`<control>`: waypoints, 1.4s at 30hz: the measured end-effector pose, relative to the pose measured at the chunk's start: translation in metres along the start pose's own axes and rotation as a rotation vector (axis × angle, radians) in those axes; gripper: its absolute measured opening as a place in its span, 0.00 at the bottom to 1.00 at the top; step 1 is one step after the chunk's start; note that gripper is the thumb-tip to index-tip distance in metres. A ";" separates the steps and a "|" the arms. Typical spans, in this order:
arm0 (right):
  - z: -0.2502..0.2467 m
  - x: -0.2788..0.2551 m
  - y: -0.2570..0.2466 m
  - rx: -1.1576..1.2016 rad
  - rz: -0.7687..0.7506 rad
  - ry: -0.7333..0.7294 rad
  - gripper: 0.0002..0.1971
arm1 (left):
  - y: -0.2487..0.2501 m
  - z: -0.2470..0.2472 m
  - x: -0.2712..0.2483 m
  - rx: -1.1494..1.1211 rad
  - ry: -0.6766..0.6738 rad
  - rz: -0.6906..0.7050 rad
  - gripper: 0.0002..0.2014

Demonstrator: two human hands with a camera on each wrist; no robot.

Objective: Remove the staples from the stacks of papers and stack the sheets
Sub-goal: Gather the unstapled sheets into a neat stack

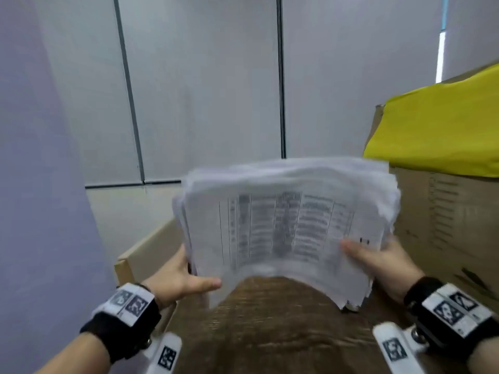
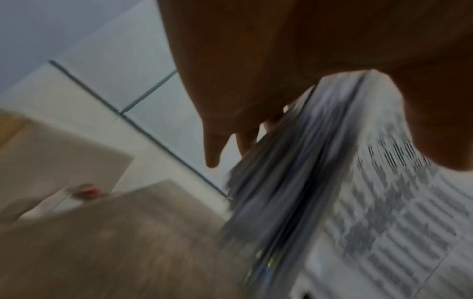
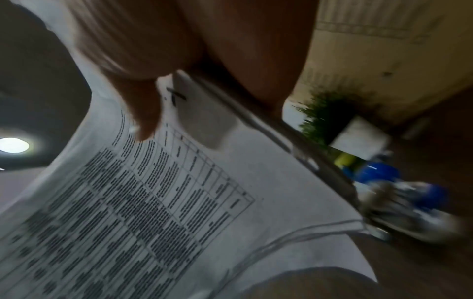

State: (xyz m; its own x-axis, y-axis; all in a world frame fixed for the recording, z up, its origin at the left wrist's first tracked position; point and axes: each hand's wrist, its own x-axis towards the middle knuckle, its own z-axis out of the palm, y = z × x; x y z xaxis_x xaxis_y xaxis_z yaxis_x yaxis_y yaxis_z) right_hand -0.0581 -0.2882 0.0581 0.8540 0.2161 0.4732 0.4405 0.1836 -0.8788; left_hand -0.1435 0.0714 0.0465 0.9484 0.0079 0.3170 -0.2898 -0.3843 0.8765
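Paper stack [image 1: 286, 225], print blurred, fingers of both hands hidden behind.

Pale grey wall panels [image 1: 205, 85] fill the far side, split by thin dark vertical seams [image 1: 280, 76], with a plain lilac wall [image 1: 35, 157] at the left. A wood-grain tabletop [image 1: 270, 333] lies below, edged on the left by a light beige board [image 1: 145, 247]. At the right stands a brown cardboard box [image 1: 445, 217] with a yellow sheet [image 1: 442, 125] draped over its top. A narrow bright strip [image 1: 440, 55] shows at the upper right. The right wrist view catches a round ceiling light [image 3: 14, 145] and a blurred green plant [image 3: 330, 113].
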 end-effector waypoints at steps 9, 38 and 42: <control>-0.003 0.000 0.012 -0.306 -0.036 0.138 0.41 | -0.012 0.035 0.000 -0.105 0.509 0.033 0.44; 0.015 0.037 -0.030 -1.688 0.058 -0.422 0.41 | 0.027 -0.008 0.018 0.799 -0.079 0.281 0.32; 0.023 0.044 -0.031 -1.748 0.082 -0.436 0.46 | 0.025 -0.005 0.016 0.668 -0.020 0.263 0.26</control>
State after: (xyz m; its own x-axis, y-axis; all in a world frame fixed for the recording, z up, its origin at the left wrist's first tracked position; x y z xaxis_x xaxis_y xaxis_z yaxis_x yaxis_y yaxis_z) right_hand -0.0405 -0.2628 0.1078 0.8868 0.4346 0.1571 0.4034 -0.8938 0.1957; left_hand -0.1358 0.0668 0.0757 0.8621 -0.1769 0.4748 -0.3740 -0.8543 0.3609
